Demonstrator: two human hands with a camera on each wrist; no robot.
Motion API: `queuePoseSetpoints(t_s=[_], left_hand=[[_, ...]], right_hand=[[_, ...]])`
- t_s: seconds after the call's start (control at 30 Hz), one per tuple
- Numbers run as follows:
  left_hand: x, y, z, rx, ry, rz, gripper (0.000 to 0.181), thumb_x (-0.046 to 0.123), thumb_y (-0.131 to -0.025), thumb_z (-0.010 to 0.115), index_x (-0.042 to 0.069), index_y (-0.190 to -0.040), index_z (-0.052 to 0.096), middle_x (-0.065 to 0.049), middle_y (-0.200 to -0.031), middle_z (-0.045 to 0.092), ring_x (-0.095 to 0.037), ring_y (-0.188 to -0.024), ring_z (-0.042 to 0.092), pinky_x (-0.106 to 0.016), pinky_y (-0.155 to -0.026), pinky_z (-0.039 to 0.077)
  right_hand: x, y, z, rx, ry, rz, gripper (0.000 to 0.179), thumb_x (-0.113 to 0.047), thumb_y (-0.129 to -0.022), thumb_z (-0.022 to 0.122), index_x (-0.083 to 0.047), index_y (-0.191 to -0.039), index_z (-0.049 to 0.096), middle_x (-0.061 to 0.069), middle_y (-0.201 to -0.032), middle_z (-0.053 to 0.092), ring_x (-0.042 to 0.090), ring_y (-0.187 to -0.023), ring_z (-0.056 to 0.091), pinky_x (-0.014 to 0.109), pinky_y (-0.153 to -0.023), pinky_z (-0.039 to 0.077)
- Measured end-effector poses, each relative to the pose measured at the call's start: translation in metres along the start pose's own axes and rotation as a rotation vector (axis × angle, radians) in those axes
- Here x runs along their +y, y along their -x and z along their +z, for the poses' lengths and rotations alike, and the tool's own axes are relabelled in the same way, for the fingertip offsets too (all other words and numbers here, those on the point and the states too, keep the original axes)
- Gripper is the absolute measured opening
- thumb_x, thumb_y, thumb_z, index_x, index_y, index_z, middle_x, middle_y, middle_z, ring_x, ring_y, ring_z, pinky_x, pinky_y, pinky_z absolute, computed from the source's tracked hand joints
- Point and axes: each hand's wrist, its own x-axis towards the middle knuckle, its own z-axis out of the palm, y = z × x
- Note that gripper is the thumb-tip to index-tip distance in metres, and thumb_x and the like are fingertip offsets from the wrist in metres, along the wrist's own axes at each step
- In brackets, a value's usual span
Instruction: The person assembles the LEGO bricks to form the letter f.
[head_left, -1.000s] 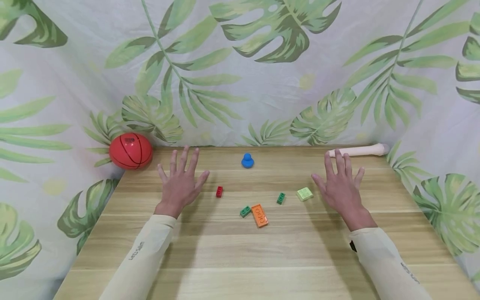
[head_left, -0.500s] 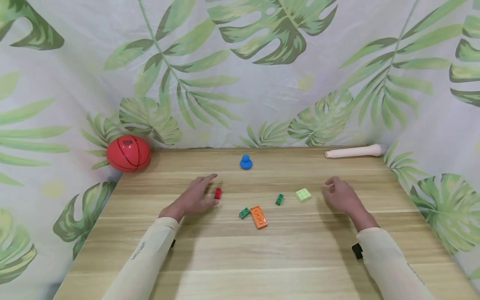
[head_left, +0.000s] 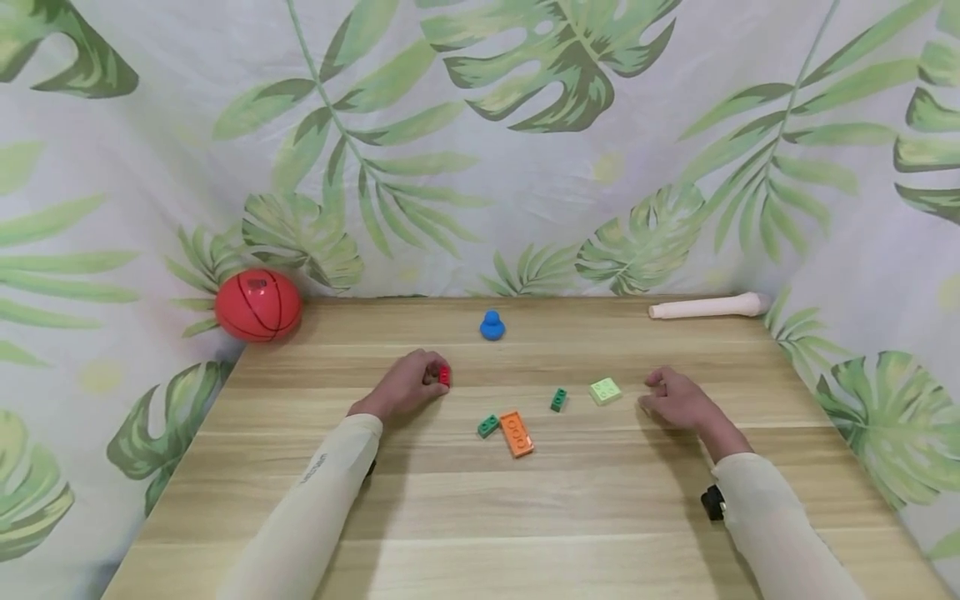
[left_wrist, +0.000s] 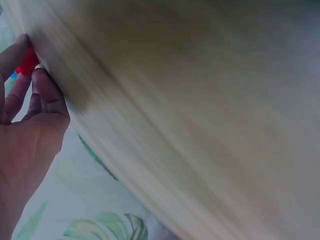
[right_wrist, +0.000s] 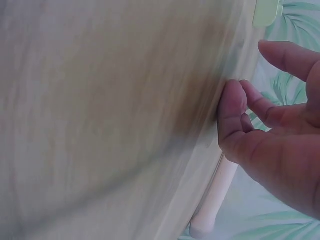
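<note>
My left hand (head_left: 403, 385) pinches a small red toy brick (head_left: 445, 376) between thumb and fingers at the left of the table; in the left wrist view the red brick (left_wrist: 28, 62) shows between the fingertips. My right hand (head_left: 681, 402) is low over the table on the right, fingers loosely bent and holding nothing. Just left of it lies a light green square brick (head_left: 605, 391), also seen beyond the thumb in the right wrist view. Between the hands lie a green brick (head_left: 558, 400), a second green brick (head_left: 488, 426) and an orange brick (head_left: 517, 434), studs hidden underneath.
A blue knob-shaped piece (head_left: 492, 326) stands near the back of the wooden table (head_left: 570, 525). At the back left corner is a red ball (head_left: 258, 305) with black lines. A pale pink toy microphone (head_left: 708, 306) lies at the back right. Leaf-patterned cloth (head_left: 420, 167) hangs behind.
Both hands came down from spread fingers. My left hand moved right to the red brick, took hold of it and turned it slightly. My right hand curled its fingers loosely beside the light green brick.
</note>
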Motion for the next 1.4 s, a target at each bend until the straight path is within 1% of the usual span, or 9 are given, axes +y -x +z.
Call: queuePoseSetpoints(t_s=[0.13, 0.27, 0.4, 0.53, 0.67, 0.8, 0.97, 1.2, 1.4], left_hand=[[0.007, -0.006, 0.006, -0.009, 0.002, -0.012, 0.022, 0.015, -0.098, 0.08, 0.005, -0.115, 0.071, -0.009, -0.106, 0.068, -0.022, -0.1, 0.06, -0.04, -0.093, 0.053], [0.014, -0.012, 0.011, -0.021, -0.004, 0.009, 0.024, 0.016, -0.098, 0.081, 0.005, -0.118, 0.072, -0.01, -0.109, 0.071, -0.023, -0.103, 0.063, -0.045, -0.099, 0.054], [0.018, -0.015, 0.015, -0.023, 0.001, 0.013, 0.025, 0.016, -0.098, 0.081, 0.006, -0.119, 0.073, -0.009, -0.11, 0.073, -0.022, -0.103, 0.064, -0.044, -0.1, 0.055], [0.02, -0.015, 0.017, -0.031, 0.011, -0.016, 0.026, 0.016, -0.098, 0.081, 0.007, -0.121, 0.073, -0.009, -0.111, 0.072, -0.022, -0.103, 0.062, -0.043, -0.1, 0.054], [0.022, -0.014, 0.016, -0.027, 0.02, -0.026, 0.024, 0.016, -0.098, 0.081, 0.008, -0.119, 0.073, -0.008, -0.109, 0.071, -0.021, -0.101, 0.06, -0.042, -0.097, 0.053], [0.023, -0.014, 0.015, -0.022, 0.023, -0.036, 0.026, 0.016, -0.097, 0.082, 0.009, -0.12, 0.073, -0.008, -0.105, 0.068, -0.021, -0.098, 0.058, -0.04, -0.094, 0.051], [0.022, -0.012, 0.013, -0.024, 0.053, -0.061, 0.04, 0.017, -0.097, 0.083, 0.009, -0.132, 0.065, -0.009, -0.112, 0.066, -0.022, -0.101, 0.058, -0.043, -0.098, 0.052], [0.021, -0.013, 0.013, -0.02, 0.08, -0.091, 0.03, 0.018, -0.098, 0.081, 0.011, -0.122, 0.064, -0.009, -0.114, 0.067, -0.022, -0.104, 0.06, -0.041, -0.098, 0.052], [0.021, -0.014, 0.014, -0.021, 0.071, -0.081, 0.029, 0.017, -0.098, 0.081, 0.009, -0.121, 0.065, -0.009, -0.113, 0.067, -0.022, -0.103, 0.06, -0.041, -0.098, 0.053]], right_hand=[[-0.004, -0.002, 0.009, 0.032, 0.0, -0.031, 0.046, -0.019, -0.105, 0.065, 0.011, -0.138, 0.053, 0.036, -0.129, 0.064, 0.046, -0.119, 0.065, 0.055, -0.097, 0.055], [-0.013, -0.004, 0.02, 0.063, -0.024, -0.073, 0.043, -0.018, -0.105, 0.065, 0.011, -0.136, 0.055, 0.033, -0.124, 0.069, 0.041, -0.111, 0.069, 0.049, -0.091, 0.058], [-0.028, -0.004, 0.033, 0.111, -0.043, -0.119, 0.042, -0.017, -0.105, 0.065, 0.01, -0.136, 0.055, 0.032, -0.123, 0.069, 0.042, -0.113, 0.069, 0.052, -0.094, 0.058], [-0.045, -0.003, 0.045, 0.205, -0.034, -0.19, 0.039, -0.014, -0.105, 0.065, 0.01, -0.134, 0.058, 0.031, -0.123, 0.066, 0.044, -0.114, 0.068, 0.057, -0.098, 0.057], [-0.062, -0.003, 0.058, 0.246, -0.028, -0.266, 0.037, -0.015, -0.104, 0.069, 0.007, -0.133, 0.061, 0.027, -0.12, 0.066, 0.038, -0.106, 0.069, 0.054, -0.094, 0.058], [-0.073, -0.005, 0.067, 0.195, -0.024, -0.324, 0.04, -0.018, -0.102, 0.075, 0.005, -0.132, 0.063, 0.024, -0.119, 0.067, 0.029, -0.097, 0.069, 0.046, -0.086, 0.06], [-0.076, -0.007, 0.075, 0.122, 0.0, -0.309, 0.045, -0.022, -0.099, 0.079, 0.003, -0.134, 0.064, 0.023, -0.123, 0.067, 0.025, -0.096, 0.068, 0.041, -0.083, 0.06], [-0.08, -0.007, 0.078, 0.1, 0.008, -0.297, 0.039, -0.017, -0.099, 0.078, 0.002, -0.13, 0.065, 0.023, -0.123, 0.069, 0.027, -0.098, 0.07, 0.046, -0.088, 0.06], [-0.081, -0.009, 0.082, 0.093, 0.042, -0.302, 0.031, -0.017, -0.099, 0.079, -0.001, -0.123, 0.066, 0.02, -0.119, 0.07, 0.022, -0.094, 0.067, 0.044, -0.087, 0.059]])
